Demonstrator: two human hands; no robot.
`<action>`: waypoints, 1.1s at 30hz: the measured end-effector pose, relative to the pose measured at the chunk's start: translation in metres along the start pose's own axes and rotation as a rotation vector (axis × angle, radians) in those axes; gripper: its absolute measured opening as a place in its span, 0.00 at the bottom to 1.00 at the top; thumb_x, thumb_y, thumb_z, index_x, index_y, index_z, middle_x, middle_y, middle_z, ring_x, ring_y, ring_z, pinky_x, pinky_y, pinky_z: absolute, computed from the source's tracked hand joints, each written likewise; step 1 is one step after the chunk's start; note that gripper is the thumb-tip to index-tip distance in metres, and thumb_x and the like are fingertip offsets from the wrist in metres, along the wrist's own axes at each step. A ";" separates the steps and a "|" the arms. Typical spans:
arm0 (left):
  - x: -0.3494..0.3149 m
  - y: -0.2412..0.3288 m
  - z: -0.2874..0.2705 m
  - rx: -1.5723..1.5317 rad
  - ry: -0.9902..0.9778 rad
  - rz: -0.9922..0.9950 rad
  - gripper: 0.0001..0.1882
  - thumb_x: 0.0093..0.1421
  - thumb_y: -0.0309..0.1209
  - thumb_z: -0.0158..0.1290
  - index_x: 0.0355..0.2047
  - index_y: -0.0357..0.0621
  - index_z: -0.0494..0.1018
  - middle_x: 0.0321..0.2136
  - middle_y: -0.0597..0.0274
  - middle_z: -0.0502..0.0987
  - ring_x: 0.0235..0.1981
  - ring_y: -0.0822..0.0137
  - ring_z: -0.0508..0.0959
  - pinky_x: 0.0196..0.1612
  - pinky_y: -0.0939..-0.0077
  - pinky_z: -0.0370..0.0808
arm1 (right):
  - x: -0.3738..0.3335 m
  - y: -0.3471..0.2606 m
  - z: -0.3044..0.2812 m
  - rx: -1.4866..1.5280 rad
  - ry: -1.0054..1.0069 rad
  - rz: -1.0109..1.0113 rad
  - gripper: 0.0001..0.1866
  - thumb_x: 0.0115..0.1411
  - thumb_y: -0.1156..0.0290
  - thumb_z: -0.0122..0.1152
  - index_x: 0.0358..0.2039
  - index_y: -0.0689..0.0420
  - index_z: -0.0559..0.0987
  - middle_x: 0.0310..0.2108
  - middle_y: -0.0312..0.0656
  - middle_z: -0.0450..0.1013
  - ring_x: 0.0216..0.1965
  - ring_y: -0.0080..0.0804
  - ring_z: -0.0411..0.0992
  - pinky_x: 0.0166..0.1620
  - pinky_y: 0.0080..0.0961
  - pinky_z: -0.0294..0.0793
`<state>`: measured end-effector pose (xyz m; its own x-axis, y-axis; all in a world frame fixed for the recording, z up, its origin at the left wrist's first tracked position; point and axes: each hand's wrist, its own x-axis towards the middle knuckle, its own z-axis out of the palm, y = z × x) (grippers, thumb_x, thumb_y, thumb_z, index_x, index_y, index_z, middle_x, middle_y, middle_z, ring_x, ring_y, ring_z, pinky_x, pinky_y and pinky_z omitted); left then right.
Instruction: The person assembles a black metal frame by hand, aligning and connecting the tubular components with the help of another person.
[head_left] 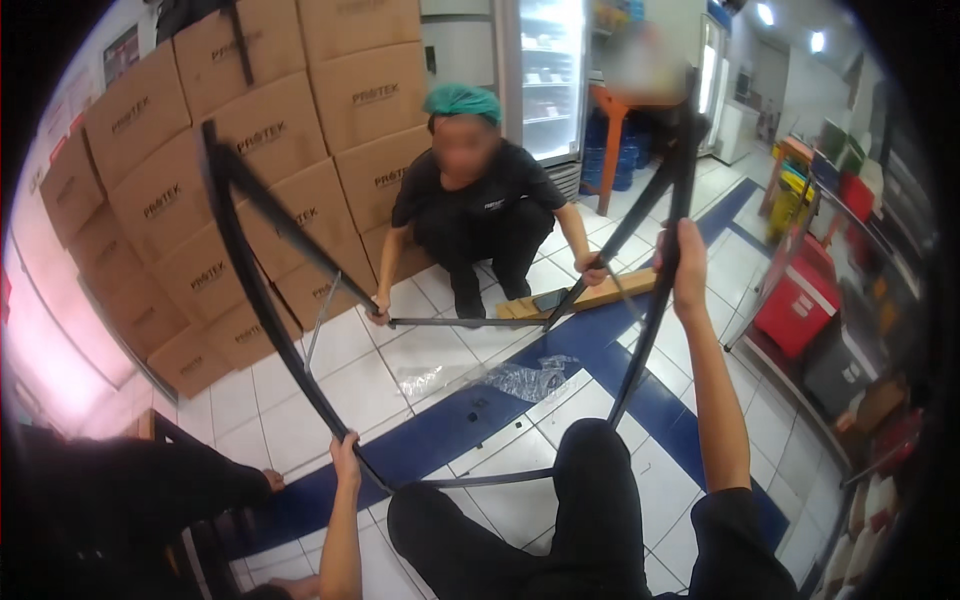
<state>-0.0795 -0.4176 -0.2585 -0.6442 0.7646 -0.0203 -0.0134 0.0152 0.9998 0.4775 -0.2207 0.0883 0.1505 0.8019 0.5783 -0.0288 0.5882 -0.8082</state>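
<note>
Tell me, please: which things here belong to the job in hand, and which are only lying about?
Seemingly in the job:
frame, held by left hand and right hand
co-worker's hands, also on it

Seemingly just about:
cartons
red box
fridge
clear plastic, perhaps wrapping

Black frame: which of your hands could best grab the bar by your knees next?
Probably the left hand: it grips the black frame close to the bar, while the right hand holds the opposite side farther away.
</note>
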 end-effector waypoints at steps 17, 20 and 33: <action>0.000 0.119 0.002 0.117 -0.313 -0.039 0.34 0.64 0.42 0.57 0.64 0.39 0.60 0.57 0.56 0.71 0.55 0.66 0.70 0.58 0.66 0.66 | -0.008 0.001 -0.016 0.159 -0.055 0.037 0.22 0.73 0.55 0.49 0.58 0.56 0.65 0.30 0.37 0.68 0.19 0.14 0.62 0.23 0.14 0.60; 0.029 0.158 -0.007 0.227 -0.275 0.011 0.39 0.61 0.50 0.60 0.63 0.39 0.60 0.50 0.58 0.73 0.54 0.64 0.71 0.57 0.63 0.66 | -0.003 0.002 -0.012 0.175 -0.036 0.086 0.20 0.72 0.54 0.49 0.54 0.56 0.66 0.30 0.35 0.68 0.19 0.13 0.61 0.23 0.14 0.60; 0.046 0.287 0.064 -0.004 -0.052 0.367 0.20 0.65 0.38 0.59 0.50 0.39 0.71 0.35 0.64 0.78 0.36 0.73 0.78 0.42 0.77 0.76 | 0.009 0.021 -0.013 0.211 -0.110 0.044 0.23 0.73 0.50 0.43 0.56 0.55 0.70 0.30 0.33 0.67 0.22 0.13 0.60 0.26 0.14 0.59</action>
<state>-0.0639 -0.3364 0.0276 -0.5672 0.7504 0.3394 0.2079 -0.2683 0.9406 0.4911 -0.2028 0.0753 0.0364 0.8267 0.5614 -0.2408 0.5525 -0.7980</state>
